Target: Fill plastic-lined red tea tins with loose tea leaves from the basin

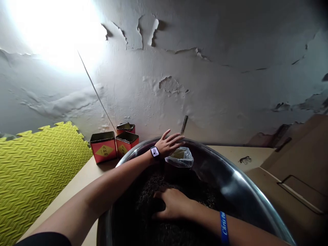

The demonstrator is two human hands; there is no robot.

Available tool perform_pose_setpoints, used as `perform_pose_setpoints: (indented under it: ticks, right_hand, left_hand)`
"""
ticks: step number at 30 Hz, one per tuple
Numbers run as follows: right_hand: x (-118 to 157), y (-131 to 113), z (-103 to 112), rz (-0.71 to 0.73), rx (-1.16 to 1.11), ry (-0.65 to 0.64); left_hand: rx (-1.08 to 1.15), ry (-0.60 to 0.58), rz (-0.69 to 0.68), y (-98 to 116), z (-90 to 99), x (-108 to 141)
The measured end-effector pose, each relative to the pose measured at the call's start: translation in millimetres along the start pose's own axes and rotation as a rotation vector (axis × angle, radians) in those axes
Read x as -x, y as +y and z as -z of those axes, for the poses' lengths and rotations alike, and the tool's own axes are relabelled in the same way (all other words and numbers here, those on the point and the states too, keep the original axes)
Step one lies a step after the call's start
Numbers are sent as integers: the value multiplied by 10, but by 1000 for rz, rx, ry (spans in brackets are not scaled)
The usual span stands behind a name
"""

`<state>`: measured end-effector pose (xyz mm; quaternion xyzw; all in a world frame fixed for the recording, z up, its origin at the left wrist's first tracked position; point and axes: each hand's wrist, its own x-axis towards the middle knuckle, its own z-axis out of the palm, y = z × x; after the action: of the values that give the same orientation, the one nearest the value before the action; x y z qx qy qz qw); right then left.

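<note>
A large shiny metal basin (252,191) holds a heap of dark, dried tea leaves (151,186). My left hand (169,145), with a watch at the wrist, reaches over the basin's far side, its fingers stretched out and spread. Beside its fingertips is the crumpled rim of a clear plastic bag (188,160), which stands in the basin; the shadow hides its lower part. Down in the leaves is my right hand (173,203), a blue band on the wrist. Its thumb and fingers curve apart around a dark gap, with the fingertips partly lost among the leaves.
Red tea tins (104,148) with dark open tops stand left of the basin. A yellow foam mat (43,177) leans farther left. Eyeglasses (245,160) lie on the table to the right, near a cardboard box (302,157). Behind rises a peeling wall (217,95). A thin upright strip (184,124) stands behind the left fingers.
</note>
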<state>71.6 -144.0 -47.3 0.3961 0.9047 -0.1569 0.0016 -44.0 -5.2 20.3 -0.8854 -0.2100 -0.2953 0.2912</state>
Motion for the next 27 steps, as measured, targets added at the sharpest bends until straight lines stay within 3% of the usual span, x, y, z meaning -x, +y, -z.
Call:
perform_pose_setpoints:
  ticks: [3,7,13,17,21,27]
  right_hand:
    - [0,-16,25,4,80,4]
    - [1,-29,48,-4,159,-5]
    - [30,-67,115,22,236,-24]
    - [60,-70,210,80,237,-80]
    - [110,-36,343,148,217,-156]
    - [143,37,416,198,216,-181]
  left_hand:
    - [36,-14,5,7,-40,5]
    - [146,-123,37,33,-89,-15]
    - [300,-194,199,49,-161,-30]
    - [442,-348,364,31,-291,-21]
    - [549,-481,396,6,-423,-61]
    - [634,-480,556,36,-478,-87]
